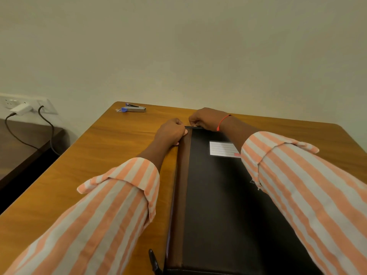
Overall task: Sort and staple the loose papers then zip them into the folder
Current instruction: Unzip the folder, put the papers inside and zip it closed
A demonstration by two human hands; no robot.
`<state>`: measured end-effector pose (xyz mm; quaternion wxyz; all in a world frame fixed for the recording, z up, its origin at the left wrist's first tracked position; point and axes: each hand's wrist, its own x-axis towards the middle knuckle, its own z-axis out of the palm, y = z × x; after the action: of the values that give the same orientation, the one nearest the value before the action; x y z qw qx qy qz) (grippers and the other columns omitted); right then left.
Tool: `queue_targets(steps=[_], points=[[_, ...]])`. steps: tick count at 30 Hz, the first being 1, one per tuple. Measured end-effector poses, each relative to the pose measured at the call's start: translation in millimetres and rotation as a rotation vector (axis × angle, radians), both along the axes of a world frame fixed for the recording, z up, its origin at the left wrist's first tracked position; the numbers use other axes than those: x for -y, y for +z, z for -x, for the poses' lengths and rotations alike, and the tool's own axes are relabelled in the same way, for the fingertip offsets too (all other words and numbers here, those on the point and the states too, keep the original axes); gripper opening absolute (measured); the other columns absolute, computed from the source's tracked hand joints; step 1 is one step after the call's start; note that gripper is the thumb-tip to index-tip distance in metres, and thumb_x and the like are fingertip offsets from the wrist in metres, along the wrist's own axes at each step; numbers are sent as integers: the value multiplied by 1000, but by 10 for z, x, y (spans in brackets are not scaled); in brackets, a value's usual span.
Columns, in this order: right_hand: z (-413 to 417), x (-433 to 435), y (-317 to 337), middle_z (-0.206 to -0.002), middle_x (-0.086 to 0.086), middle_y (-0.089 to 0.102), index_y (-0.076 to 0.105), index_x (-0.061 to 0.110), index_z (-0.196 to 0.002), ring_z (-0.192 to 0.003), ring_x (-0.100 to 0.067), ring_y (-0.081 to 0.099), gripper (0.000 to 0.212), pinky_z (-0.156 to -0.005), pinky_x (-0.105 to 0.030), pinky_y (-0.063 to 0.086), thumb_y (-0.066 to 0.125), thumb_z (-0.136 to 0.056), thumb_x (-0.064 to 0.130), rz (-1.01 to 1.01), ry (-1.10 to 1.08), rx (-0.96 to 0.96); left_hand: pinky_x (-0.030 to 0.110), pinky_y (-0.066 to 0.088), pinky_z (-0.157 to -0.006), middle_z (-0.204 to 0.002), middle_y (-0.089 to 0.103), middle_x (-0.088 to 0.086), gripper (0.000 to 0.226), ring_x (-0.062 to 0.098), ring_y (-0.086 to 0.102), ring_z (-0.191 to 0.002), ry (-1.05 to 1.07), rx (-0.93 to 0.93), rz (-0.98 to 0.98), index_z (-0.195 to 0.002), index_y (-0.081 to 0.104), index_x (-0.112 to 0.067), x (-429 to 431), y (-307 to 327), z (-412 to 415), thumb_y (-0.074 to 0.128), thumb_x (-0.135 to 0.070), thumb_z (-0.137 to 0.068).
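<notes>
On the wooden table [111,147] lies the black zip folder [218,195], closed, with its brown spine to the left. The left hand [171,132] grips the far spine corner with curled fingers. The right hand [206,118] pinches the far edge just beside it. A stapler [135,109] sits well apart. The corner wants pinning flat while the pull is drawn steadily along the teeth. The zip pull itself is hidden under the fingers, the folder's near end is cut off, and no papers show.

Both arms outstretched, left grip [171,132] and right grip [206,118] side by side, fingers curled.
</notes>
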<state>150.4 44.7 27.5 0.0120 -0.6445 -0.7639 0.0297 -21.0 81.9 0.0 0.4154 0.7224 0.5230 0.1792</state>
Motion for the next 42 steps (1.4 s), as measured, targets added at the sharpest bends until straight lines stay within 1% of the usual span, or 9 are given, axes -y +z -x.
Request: queue_targets(steps=[4,8,11,14,18,23,30,37,42], points=[[-4,90,-62,-78,-5,53,50,17,-78,-75,-22,47,20,-66,-31,38,49,-90,0,-51,-1,6,30,54,-62,-99,61,6,15,18,57,-81,-25,-35,12,-116,59,-24,-9,8,-13,55,-24,-101],[-36,74,-66,-86,-6,58,59,12,-87,-81,-21,50,17,-72,-31,40,48,-93,0,-33,-36,-88,33,58,-72,-94,60,7,16,19,56,-77,-61,-83,-2,-117,58,-22,-6,58,-33,50,-22,-103],[-56,38,-57,-106,-4,65,68,17,-101,-96,-19,56,23,-87,-34,47,51,-96,2,-9,-75,-200,26,52,-58,-87,56,7,17,16,52,-71,-85,-71,45,-119,58,-15,-33,84,-31,51,-19,-104],[-22,-4,-112,-115,-2,64,72,20,-104,-104,-17,55,26,-92,-34,47,53,-97,4,-43,-118,-292,23,48,-53,-80,55,6,23,14,50,-64,-88,-50,103,-121,62,-9,-85,78,-17,55,-21,-103],[34,-36,-156,-114,-2,65,73,18,-103,-104,-18,55,23,-90,-32,45,55,-97,5,-47,-102,-346,22,46,-51,-76,53,5,23,13,47,-60,-146,-112,105,-120,62,-8,-147,94,-15,51,-23,-105],[-22,-28,-97,-108,-5,65,72,15,-104,-98,-19,58,23,-90,-37,50,55,-95,3,-23,-42,-232,22,46,-48,-72,53,6,15,13,49,-55,-270,-175,44,-111,59,-11,-206,94,31,51,-24,-107],[-75,71,-68,-109,-8,67,72,10,-108,-99,-22,60,25,-89,-32,49,55,-94,-2,-36,-20,-192,22,49,-50,-73,56,7,14,14,53,-57,-330,-180,-6,-96,57,-15,-199,99,66,51,-23,-107],[-90,79,-75,-109,-8,68,73,10,-107,-98,-20,60,23,-90,-32,50,58,-94,0,-25,-46,-227,22,47,-50,-72,54,7,16,13,50,-56,-326,-120,40,-93,58,-14,-178,99,92,51,-19,-106],[-2,-5,-113,-101,-1,71,76,11,-98,-96,-15,62,15,-88,-31,50,63,-93,6,-33,-98,-400,21,48,-51,-71,53,5,9,11,48,-56,-289,13,115,-100,61,-8,-180,68,144,55,-13,-103]])
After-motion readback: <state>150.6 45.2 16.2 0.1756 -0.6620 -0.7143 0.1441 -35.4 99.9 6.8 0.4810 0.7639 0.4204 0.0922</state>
